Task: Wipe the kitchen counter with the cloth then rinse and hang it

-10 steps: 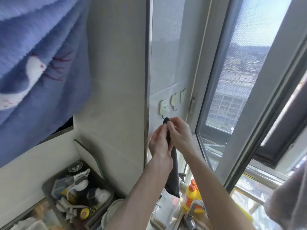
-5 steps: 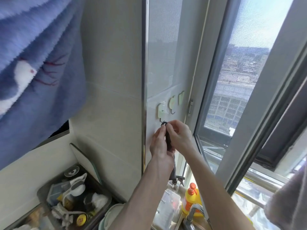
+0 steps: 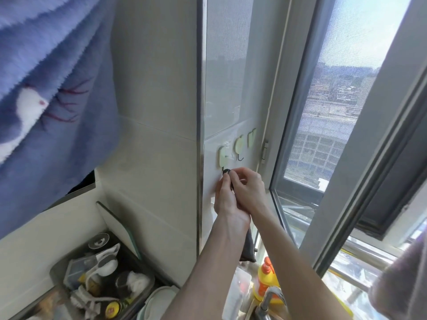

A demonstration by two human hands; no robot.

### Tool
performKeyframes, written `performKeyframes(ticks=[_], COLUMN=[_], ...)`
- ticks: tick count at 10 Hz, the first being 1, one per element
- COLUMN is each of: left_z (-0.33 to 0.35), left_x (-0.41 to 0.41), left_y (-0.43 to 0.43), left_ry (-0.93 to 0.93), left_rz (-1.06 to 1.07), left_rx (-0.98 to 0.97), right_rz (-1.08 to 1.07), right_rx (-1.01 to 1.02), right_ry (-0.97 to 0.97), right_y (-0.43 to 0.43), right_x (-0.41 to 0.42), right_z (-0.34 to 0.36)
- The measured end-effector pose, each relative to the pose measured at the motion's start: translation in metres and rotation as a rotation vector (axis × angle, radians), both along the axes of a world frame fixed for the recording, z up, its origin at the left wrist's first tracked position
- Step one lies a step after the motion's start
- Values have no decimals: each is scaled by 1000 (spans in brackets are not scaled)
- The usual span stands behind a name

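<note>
Upper left is filled by fluffy blue fleece fabric (image 3: pixel 57 88) | dark grey cloth (image 3: pixel 248 249) is seen dangling below centre, behind the forearms | its loop is pinched by left hand (image 3: pixel 227 203) and right hand (image 3: pixel 250 189), fingertips clamped | loop is held just under cream plastic wall hook (image 3: pixel 223 157)

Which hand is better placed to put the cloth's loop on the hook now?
Probably the right hand: its fingertips pinch the loop just beside the hook. The left hand grips the cloth lower.
</note>
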State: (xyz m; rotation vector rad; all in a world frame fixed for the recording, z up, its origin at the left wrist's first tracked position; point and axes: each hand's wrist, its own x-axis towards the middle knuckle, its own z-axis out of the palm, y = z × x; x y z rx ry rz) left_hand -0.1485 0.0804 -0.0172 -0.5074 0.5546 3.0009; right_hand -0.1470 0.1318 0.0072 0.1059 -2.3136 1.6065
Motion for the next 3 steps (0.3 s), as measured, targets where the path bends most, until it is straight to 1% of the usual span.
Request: performKeyframes(ticks=[1, 2, 3], left_z=[-3, -7, -31], left_x=[1, 13, 41], left_y=[0, 3, 6], left_ry=[-40, -6, 169], left_rz=[67, 214, 420], left_rx=[-74, -378, -884], right_rz=[45, 56, 47], right_rx=[-22, -96, -111], right_ry=[-121, -139, -74], right_y=[2, 9, 10], right_x=[-2, 2, 16], right_z=[-3, -8, -19])
